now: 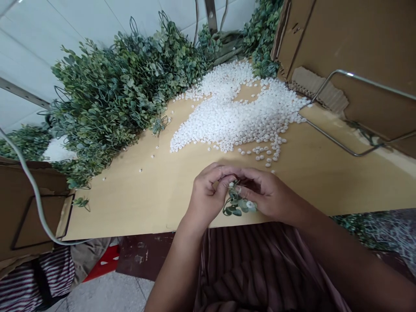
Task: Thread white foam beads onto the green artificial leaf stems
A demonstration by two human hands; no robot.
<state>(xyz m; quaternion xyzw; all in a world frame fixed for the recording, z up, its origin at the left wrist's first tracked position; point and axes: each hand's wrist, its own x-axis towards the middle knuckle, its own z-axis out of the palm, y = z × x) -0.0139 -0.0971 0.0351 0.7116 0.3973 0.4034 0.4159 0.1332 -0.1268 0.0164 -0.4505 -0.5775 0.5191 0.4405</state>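
Both of my hands meet over the near edge of the tan table, closed around one small green artificial sprig (236, 205). My left hand (209, 193) pinches the sprig's top between thumb and fingers, beside a small white piece. From the right, my right hand (264, 190) grips the same sprig, its thumb near the stem. Another white piece shows among the lower leaves. Beyond my hands spreads a pile of small white pieces (224, 119), with a few strays close to my fingers.
A large heap of green artificial foliage (130, 82) lies at the back left. Cardboard boxes (367, 52) stand at both sides, with a metal wire frame (344, 149) at the right. A white cable (35, 190) hangs at the left. Someone's striped clothing (61, 268) shows below left.
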